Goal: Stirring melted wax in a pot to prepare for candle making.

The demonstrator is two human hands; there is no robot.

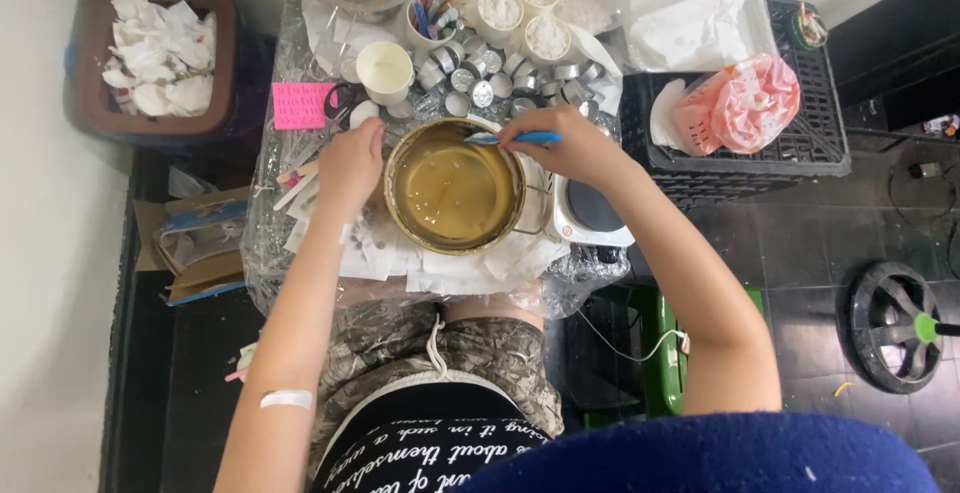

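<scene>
Hands: left hand (pixel 350 165) cupped against the pot (pixel 453 188), right hand (pixel 562 143) pinching a blue spoon (pixel 512 138) over it.

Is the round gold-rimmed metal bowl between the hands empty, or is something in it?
Not empty. The round gold-rimmed metal bowl stands upright and holds a cloudy yellowish liquid across its bottom, with small pale bits floating. Depth: cannot tell.
</scene>
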